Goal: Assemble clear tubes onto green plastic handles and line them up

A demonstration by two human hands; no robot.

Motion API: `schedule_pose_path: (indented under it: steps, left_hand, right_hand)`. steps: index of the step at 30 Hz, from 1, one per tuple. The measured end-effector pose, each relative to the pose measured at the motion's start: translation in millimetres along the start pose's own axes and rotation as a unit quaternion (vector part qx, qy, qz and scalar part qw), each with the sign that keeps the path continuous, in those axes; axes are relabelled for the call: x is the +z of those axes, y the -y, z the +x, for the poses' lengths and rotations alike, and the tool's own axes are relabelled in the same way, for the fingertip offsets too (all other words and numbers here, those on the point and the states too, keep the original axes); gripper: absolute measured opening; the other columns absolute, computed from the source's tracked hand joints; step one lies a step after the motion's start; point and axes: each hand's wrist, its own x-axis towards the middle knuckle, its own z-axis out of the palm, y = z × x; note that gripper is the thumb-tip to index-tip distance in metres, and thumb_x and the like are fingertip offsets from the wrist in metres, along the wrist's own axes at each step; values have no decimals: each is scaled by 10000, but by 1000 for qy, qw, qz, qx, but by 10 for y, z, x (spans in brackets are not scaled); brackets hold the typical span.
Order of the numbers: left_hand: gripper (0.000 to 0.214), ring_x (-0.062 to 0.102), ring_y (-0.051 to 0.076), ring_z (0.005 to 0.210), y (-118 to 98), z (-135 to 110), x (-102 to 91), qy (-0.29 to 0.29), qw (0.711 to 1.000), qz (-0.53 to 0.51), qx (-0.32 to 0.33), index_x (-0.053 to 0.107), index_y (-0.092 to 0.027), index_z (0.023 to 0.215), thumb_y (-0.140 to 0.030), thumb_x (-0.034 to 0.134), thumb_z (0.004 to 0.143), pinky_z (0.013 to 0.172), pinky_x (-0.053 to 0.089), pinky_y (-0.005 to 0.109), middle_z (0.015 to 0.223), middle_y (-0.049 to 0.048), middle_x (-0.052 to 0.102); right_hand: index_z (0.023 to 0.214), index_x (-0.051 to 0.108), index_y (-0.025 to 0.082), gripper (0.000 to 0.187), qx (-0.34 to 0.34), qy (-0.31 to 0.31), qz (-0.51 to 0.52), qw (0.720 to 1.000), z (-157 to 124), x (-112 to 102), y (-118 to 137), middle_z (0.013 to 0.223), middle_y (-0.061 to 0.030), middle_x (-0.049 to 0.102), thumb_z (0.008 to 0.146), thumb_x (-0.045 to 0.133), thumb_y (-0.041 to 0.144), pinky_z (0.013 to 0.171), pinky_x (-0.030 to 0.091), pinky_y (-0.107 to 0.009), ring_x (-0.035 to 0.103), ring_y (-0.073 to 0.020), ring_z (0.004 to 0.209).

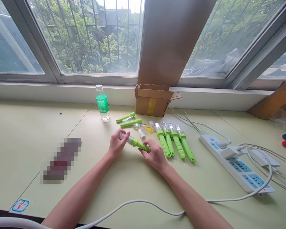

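Between my two hands is a green-handled stick [135, 143] with a clear ribbed head and a yellow ring at the joint. My left hand [118, 142] is closed round the clear head. My right hand [153, 154] pinches the green handle near its far end. Several similar sticks [175, 140] lie in a row to the right of my hands, clear heads away from me. Beyond my hands are loose green handles [131, 123], a clear head [139, 126], yellow rings [149, 129] and a small white part [141, 134].
A bottle with a green label [102, 103] stands at the back left, and an open cardboard box [152, 100] sits against the sill. On the right lies a white power strip [235, 165]. Its cable [138, 201] crosses the table's front. A blurred dark object [63, 160] lies left.
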Motion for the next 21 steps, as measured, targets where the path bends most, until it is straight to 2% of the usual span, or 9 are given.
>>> schedule_pose_path:
  steps: [3,7,13,18,21]
  left_hand:
    - [310,403,87,468,-2,-9,4,-10,1000,-6,-3,558,-185,696,-486,615,743,468,316,207,535,-45,480]
    - [313,402,83,434,15,6,-5,-6,1000,-16,-14,548,-188,697,-491,608,749,449,318,207,507,-52,479]
    - [300,434,83,430,61,27,-20,1,1000,-19,-22,555,-186,711,-478,607,754,453,349,209,535,-40,544]
    - [299,454,89,438,86,38,-32,0,999,-25,-28,565,-184,722,-479,607,753,469,376,214,546,-38,560]
    - [306,457,89,440,103,46,-37,2,999,-29,-28,564,-183,726,-486,603,755,469,378,217,566,-34,572]
  right_hand:
    - [843,582,208,145,-1,-12,-2,1000,-6,0,10,771,-19,624,804,595,347,544,390,-257,547,-148,588]
    - [972,626,220,202,-18,-1,12,1000,-1,-11,10,838,-40,661,843,565,363,608,432,-267,600,-171,678]
    - [1087,585,220,297,-30,25,27,999,18,-33,14,913,-55,649,814,600,333,640,462,-280,619,-187,734]
    - [978,561,203,185,-29,29,36,998,20,-29,14,895,-53,626,802,578,259,616,453,-281,600,-183,706]
    - [977,579,210,164,-28,34,35,998,15,-36,17,877,-47,627,828,561,274,603,443,-267,594,-171,688]
